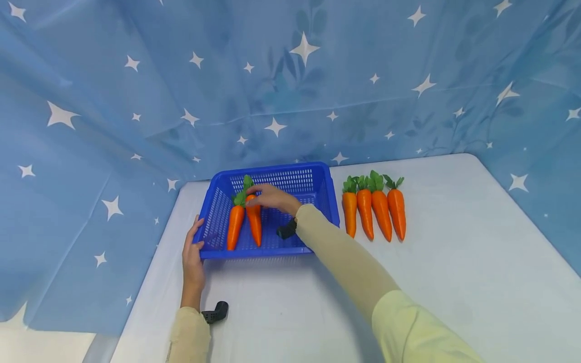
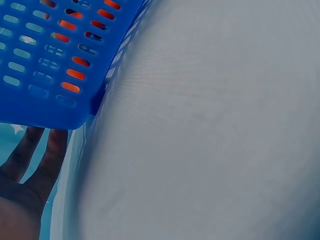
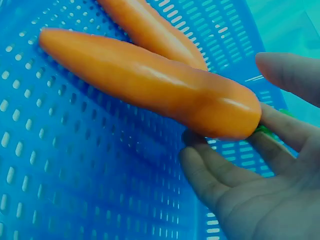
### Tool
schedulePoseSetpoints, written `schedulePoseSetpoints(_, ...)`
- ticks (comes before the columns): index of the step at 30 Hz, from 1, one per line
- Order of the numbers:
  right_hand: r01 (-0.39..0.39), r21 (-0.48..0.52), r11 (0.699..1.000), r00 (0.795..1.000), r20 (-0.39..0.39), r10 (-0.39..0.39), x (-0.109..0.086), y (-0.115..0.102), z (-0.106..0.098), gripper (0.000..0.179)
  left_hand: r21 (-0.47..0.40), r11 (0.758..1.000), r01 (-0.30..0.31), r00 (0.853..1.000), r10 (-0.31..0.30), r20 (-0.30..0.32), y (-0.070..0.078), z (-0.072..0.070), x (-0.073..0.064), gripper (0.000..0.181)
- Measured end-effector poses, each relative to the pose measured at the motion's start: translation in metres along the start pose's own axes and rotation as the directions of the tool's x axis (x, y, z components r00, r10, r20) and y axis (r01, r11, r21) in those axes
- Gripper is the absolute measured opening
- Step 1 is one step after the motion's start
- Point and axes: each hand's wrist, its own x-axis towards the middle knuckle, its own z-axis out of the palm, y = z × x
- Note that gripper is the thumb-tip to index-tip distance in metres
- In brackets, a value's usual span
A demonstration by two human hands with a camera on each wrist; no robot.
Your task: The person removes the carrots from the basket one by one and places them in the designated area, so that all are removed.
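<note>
A blue plastic basket (image 1: 268,254) with slotted walls holds two orange carrots with green leafy tops. One carrot (image 1: 235,227) lies nearer the left wall, and the second carrot (image 1: 255,227) lies just right of it. Over the second carrot's leafy end is my right hand (image 1: 271,197). The right wrist view shows its fingers beside and under that carrot's thick end (image 3: 220,107), with the thumb lifted apart from it. At the basket's left side my left hand (image 1: 192,257) touches the rim, its fingers fairly straight in the left wrist view.
Several more carrots (image 1: 381,214) lie in a row on the white table (image 1: 454,282), right of the basket, tops pointing away. A blue curtain (image 1: 272,91) with white stars hangs behind and left. Black wrist devices (image 1: 217,312) sit on both wrists.
</note>
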Motion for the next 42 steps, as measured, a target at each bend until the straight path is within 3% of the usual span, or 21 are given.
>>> schedulePoseSetpoints(15,0.045,0.137,0.990,0.998,-0.049,-0.038,-0.005,-0.007,-0.009,0.054,-0.012,0.999,0.033,0.999,-0.033,0.004,0.001,0.000,0.000,0.066)
schedulePoseSetpoints(21,0.085,0.217,0.973,0.995,-0.063,-0.073,-0.014,-0.016,-0.017,0.054,0.021,0.999,0.039,0.999,-0.039,0.000,0.003,0.000,-0.001,0.064)
schedulePoseSetpoints(26,0.095,0.272,0.958,0.994,-0.072,-0.078,-0.025,-0.020,-0.031,0.052,-0.007,0.999,0.042,0.999,-0.042,0.002,0.003,-0.001,-0.001,0.064)
schedulePoseSetpoints(32,0.115,0.239,0.964,0.988,-0.125,-0.087,-0.043,-0.025,-0.054,0.052,0.014,0.999,0.040,0.999,-0.040,0.010,0.004,0.000,-0.001,0.064)
schedulePoseSetpoints(42,0.204,0.183,0.962,0.967,-0.190,-0.169,-0.089,-0.036,-0.092,0.052,-0.009,0.999,0.044,0.999,-0.044,0.004,0.005,0.000,-0.002,0.064)
